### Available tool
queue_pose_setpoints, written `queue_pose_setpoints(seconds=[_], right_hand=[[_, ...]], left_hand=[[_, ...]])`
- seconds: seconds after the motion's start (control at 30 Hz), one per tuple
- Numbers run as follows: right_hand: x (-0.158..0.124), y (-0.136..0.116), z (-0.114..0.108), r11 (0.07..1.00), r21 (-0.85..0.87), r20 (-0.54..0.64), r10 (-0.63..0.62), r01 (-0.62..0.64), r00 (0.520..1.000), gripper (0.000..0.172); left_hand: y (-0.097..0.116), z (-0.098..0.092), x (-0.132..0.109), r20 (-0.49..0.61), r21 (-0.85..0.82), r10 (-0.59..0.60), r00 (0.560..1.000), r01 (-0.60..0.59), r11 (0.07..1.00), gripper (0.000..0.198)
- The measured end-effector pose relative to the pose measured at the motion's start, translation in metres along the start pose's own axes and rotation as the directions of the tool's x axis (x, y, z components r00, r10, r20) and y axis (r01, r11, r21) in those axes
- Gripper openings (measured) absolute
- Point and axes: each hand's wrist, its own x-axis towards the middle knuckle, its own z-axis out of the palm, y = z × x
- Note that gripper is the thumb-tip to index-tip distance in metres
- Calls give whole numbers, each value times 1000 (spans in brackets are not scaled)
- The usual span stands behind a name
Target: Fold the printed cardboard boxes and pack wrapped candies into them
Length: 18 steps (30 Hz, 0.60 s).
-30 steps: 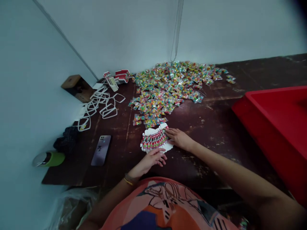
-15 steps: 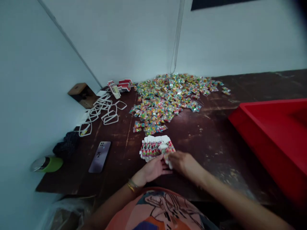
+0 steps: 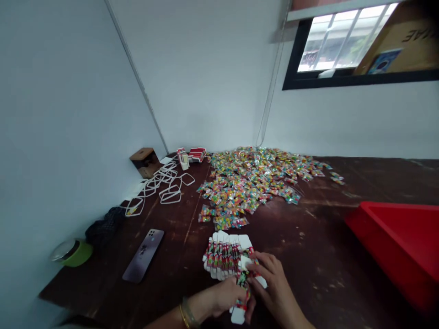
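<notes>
My left hand is closed around a small printed carton with white end flaps, held low in front of me. The fingers of my right hand grip the right side of this carton, close to a white flap. Just beyond both hands, a row of overlapping flat cartons in the same red and green print lies on the table, white flaps showing. Behind that row spreads a large pile of small clear packets with colourful pieces inside.
On the dark table, a red tray stands at the right. A phone, white loop-shaped frames, a brown box, red-and-white cartons and a green lidded container sit to the left. Behind is a window.
The view has tilted up, so the window shows. My left hand has turned to wrap around the carton, and my right hand's fingers have spread along its right side.
</notes>
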Motion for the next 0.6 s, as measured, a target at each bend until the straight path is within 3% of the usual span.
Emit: queue_pose_setpoints(seconds=[0.1, 0.17, 0.27, 0.33, 0.43, 0.6], right_hand=[[12, -6, -8, 984, 158, 96, 64, -79, 993, 8], [15, -14, -16, 963, 226, 222, 93, -145, 971, 11], [15, -22, -27, 910, 313, 482, 94, -271, 871, 14], [12, -24, -31, 861, 365, 589, 80, -353, 804, 19], [2, -19, -27, 819, 419, 542, 121, -392, 832, 22], [-31, -18, -7, 770, 433, 386, 311, -468, 868, 22]], left_hand=[[-7, 8, 1, -49, 23, 19, 999, -18, 1000, 16], [-10, 12, -2, -37, 39, 19, 999, -17, 999, 15], [-5, 12, -12, 174, 60, 14, 985, -25, 998, 12], [1, 10, -19, 289, 124, 73, 954, -113, 986, 19], [1, 7, -21, 146, 185, 236, 961, -261, 948, 33], [-32, 6, -10, -122, 176, 360, 925, -337, 925, 37]])
